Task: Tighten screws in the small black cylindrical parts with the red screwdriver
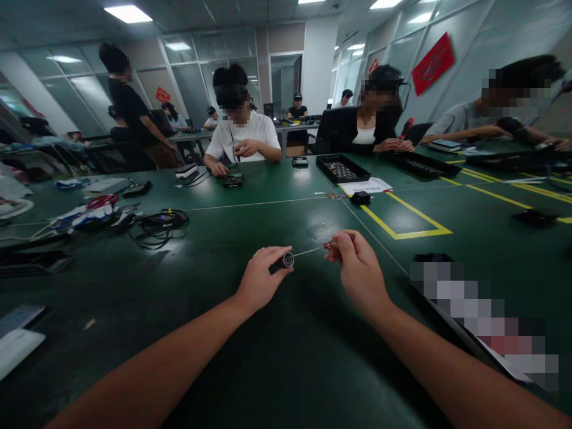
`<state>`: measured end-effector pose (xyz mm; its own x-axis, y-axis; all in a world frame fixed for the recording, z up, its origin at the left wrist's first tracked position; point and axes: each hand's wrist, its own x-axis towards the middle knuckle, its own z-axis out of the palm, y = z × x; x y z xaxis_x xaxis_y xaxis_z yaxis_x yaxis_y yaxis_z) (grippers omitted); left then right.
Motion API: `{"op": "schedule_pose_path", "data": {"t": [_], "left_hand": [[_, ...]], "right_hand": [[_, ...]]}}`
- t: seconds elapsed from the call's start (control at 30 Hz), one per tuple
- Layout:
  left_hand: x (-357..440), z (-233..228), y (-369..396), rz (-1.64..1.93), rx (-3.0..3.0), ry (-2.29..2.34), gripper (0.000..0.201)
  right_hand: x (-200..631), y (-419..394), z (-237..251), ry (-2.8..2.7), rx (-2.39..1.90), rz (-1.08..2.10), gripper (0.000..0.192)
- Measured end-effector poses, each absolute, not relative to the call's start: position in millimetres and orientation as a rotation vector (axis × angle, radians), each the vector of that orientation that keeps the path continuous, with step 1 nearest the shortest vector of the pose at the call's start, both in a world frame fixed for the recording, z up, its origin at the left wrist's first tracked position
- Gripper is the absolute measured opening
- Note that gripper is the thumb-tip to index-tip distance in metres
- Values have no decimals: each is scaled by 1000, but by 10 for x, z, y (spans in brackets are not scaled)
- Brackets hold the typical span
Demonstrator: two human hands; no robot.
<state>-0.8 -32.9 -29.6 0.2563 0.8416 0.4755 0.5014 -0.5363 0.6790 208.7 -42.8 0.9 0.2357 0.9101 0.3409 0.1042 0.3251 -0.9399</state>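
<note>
Green tabletop (232, 229): left hand (261, 279) grips black cylinder (287, 260), right hand (361, 265) pinches screwdriver (313, 249).

Reads as an office room in use as an assembly workshop, by look for small electronics. On the office side: glass partitions (192, 77), flat ceiling light panels (128, 13), a doorway (286, 80) at the back, red hangings (433, 64) on the walls. On the workshop side: a long green table (214, 232) marked out in yellow tape (422, 234), black trays (355, 179) with small pieces (342, 168) in one, coiled cables (161, 226) at left. Seated workers (263, 134) along the far edge, busy at handwork; more people (296, 111) farther back.
</note>
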Motion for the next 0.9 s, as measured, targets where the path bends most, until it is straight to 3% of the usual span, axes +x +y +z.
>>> {"op": "schedule_pose_path", "data": {"t": [0.4,0.9], "left_hand": [[-3,-324,-333,1086,2228,1233,47],[5,-294,-342,1010,2213,1243,49]], "right_hand": [[2092,-628,150,-1706,-1179,347,19],[2089,-641,169,-1758,-1147,302,18]]}}
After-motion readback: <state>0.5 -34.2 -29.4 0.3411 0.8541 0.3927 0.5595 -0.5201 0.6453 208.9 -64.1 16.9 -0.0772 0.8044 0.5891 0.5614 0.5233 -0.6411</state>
